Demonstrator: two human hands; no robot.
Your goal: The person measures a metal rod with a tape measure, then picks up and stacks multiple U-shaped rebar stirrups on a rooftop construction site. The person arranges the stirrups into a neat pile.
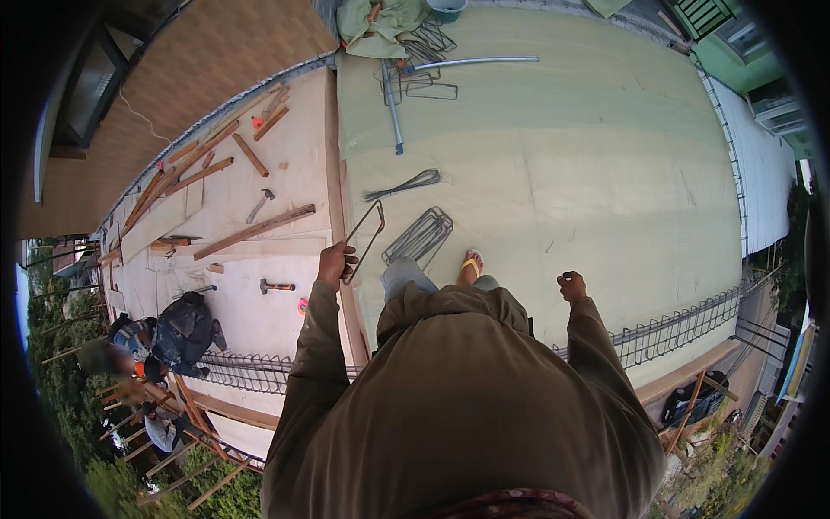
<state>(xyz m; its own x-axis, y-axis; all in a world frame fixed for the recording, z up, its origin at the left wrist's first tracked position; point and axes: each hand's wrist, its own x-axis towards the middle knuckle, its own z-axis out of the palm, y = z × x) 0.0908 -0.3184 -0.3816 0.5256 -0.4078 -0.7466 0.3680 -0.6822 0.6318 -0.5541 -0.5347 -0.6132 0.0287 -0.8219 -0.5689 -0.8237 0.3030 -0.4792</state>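
My left hand (pixel 335 263) is raised in front of me and holds one rectangular steel stirrup (pixel 365 235), which tilts up and to the right from my fingers. A stack of the same bent stirrups (pixel 419 235) lies on the pale green sheet (pixel 588 156) just beyond my sandalled foot (pixel 471 265). My right hand (pixel 571 285) is closed into a loose fist out to the right, with nothing in it. I stand on the sheet near its left edge.
A steel rebar cage (pixel 674 329) runs along the near edge. A wire bundle (pixel 405 185), bent pipes (pixel 471 62) and loose stirrups (pixel 424 82) lie farther off. Planks (pixel 255 231) and hammers (pixel 277 285) lie on the plywood to the left. A crouching person (pixel 177 333) works at the lower left edge.
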